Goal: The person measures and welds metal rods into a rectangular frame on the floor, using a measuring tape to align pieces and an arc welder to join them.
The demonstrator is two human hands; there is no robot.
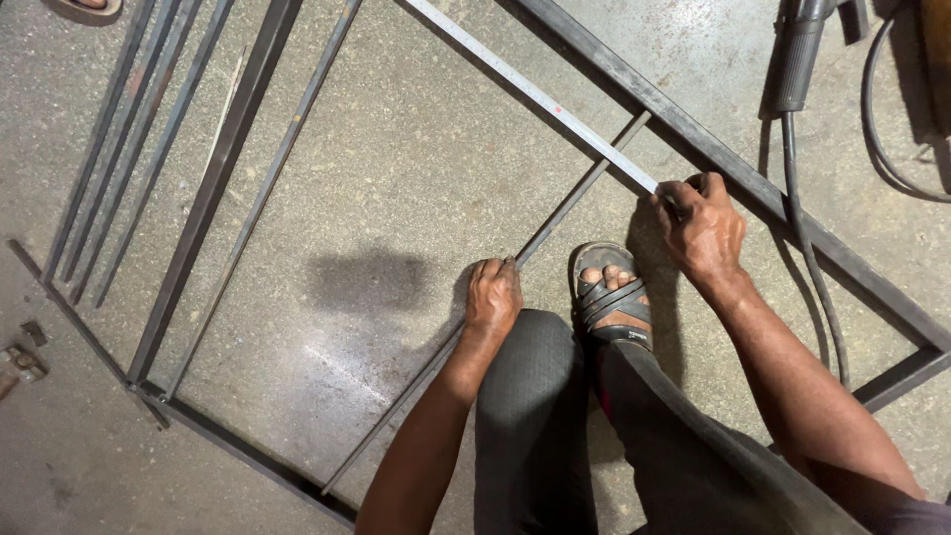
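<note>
Left hand (pixel 492 295) is clamped down on the thin steel bar (pixel 555 215), fingers curled tight over it where it runs from about 7 o'clock up toward 1 o'clock across the concrete floor (pixel 396 178). Right hand (pixel 701 226) sits at 3 o'clock of the left, fingertips pressed together and pinching the end of the steel rule (pixel 535 94), which stretches away toward 11 o'clock and crosses the bar near its upper end. The sandalled foot (pixel 611 294) is planted between the 2 hands, just beside the bar.

The rule lies inside the welded steel frame (pixel 733 163); its long dark member passes at 1 o'clock of the right hand, touching or nearly touching the knuckles.

To do this well, I'd say: keep the rule flat on the floor and taut, with its end butted square against the frame member, not riding over it. The left hand should pin the bar so it cannot roll or slide while the reading is taken. Eyes straight above the crossing point, since the head view is slanted.

At 1 o'clock, well apart, a black power tool (pixel 797 54) and its cable (pixel 807 248) lie outside the frame; loose rods (pixel 129 129) rest at 10 o'clock.
</note>
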